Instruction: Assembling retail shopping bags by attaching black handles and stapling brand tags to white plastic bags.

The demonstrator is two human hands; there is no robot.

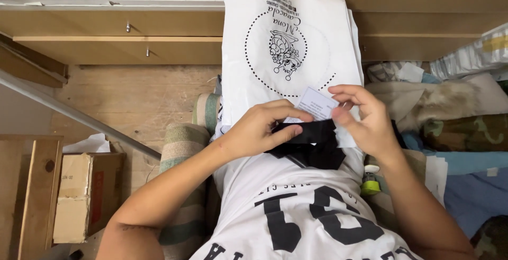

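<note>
While both hands work a small black folded fabric piece (312,141) and its white paper tag (316,104) — view from above, over the lap.

Left hand (262,128): fingers curled shut over the near edge of the black fabric, thumb lying along its top. Right hand (365,117): fingertips pinched on the fabric's far edge, just below the tag, which stands up between the two sets of fingers. Beneath the fingers lies a stack of white printed plastic bags (288,43) resting on the lap. Risk, as a judgement: the pinch is shallow, so the limp cloth could slide out from under the fingertips, or the tag could crease or tear if pulled against the left-hand hold; the slick bags might also slip away beyond the fingers — the stack lies unheld.
</note>
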